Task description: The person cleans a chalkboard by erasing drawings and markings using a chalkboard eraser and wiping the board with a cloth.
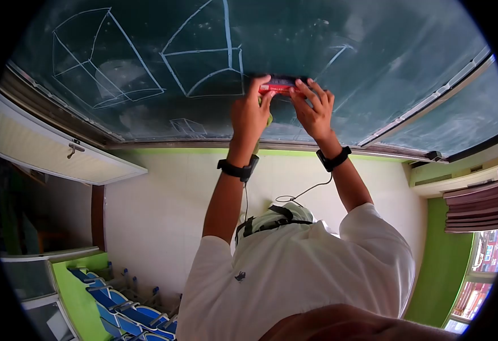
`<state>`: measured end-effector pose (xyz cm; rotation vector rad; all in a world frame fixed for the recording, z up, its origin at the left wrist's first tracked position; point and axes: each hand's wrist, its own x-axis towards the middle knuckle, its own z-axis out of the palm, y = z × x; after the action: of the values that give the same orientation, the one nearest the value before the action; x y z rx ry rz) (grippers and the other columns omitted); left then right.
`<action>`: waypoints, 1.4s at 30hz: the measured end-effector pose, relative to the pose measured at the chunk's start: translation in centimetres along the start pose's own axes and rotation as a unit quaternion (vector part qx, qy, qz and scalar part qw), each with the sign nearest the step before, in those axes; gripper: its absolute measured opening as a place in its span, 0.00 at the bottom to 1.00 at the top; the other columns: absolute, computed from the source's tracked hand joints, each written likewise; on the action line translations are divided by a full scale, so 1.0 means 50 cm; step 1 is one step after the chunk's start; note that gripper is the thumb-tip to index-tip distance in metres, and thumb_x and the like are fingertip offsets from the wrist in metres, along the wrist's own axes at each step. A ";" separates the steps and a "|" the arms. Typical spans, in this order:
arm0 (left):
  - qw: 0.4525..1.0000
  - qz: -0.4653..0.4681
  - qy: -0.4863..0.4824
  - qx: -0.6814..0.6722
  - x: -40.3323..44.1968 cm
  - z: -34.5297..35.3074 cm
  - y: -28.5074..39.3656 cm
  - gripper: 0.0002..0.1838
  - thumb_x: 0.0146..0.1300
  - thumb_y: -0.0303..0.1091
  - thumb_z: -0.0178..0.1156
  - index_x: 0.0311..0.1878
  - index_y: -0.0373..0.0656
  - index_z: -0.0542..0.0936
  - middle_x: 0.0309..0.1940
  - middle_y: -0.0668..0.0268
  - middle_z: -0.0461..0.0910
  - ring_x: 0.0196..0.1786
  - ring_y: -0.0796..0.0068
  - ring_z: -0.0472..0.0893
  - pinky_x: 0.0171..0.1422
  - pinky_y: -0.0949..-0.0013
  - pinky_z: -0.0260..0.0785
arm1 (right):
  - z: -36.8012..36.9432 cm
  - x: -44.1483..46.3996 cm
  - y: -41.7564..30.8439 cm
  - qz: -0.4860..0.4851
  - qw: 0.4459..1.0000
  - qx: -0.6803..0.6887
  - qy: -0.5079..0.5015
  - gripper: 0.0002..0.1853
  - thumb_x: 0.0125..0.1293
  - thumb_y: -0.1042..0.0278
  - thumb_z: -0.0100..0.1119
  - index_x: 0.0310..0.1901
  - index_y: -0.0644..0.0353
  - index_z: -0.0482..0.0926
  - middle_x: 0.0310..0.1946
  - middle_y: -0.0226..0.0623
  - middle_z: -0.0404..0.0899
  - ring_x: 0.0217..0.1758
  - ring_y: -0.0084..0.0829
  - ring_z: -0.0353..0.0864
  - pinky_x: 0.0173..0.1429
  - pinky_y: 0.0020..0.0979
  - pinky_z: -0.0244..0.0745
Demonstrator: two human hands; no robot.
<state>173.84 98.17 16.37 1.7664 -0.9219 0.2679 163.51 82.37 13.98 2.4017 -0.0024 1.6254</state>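
A red and dark chalkboard eraser (279, 85) is pressed flat against the green chalkboard (300, 34) or held just off it; I cannot tell which. My left hand (251, 111) grips its left end with the fingers closed around it. At the other end, my right hand (315, 111) pinches the eraser between thumb and fingers. Something yellow-green (270, 119) shows beside my left hand, mostly hidden by it. To the left, light-blue chalk lines form a box-like drawing (195, 74). A single short chalk stroke (335, 55) lies up and right of my right hand.
The board's metal ledge (317, 149) runs below my hands. An open door (61, 142) stands at left, blue chairs (127, 310) at lower left. Cables (311, 187) hang from the black wrist bands. A window (482, 267) and curtain (476, 207) are at right.
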 end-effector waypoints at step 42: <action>0.963 -0.162 0.020 -0.217 -0.206 0.253 -0.067 0.23 0.73 0.34 0.59 0.67 0.40 0.67 0.44 0.53 0.84 0.45 0.67 0.88 0.48 0.72 0.77 | -0.049 -0.172 0.166 -0.143 0.976 0.107 -0.126 0.21 0.56 0.68 0.66 0.54 0.42 0.84 0.58 0.21 0.76 0.38 0.20 0.81 0.39 0.25 0.82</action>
<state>166.11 92.12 2.95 1.4644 -0.5929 -0.1051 156.86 73.64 8.63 2.6034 0.4729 1.2414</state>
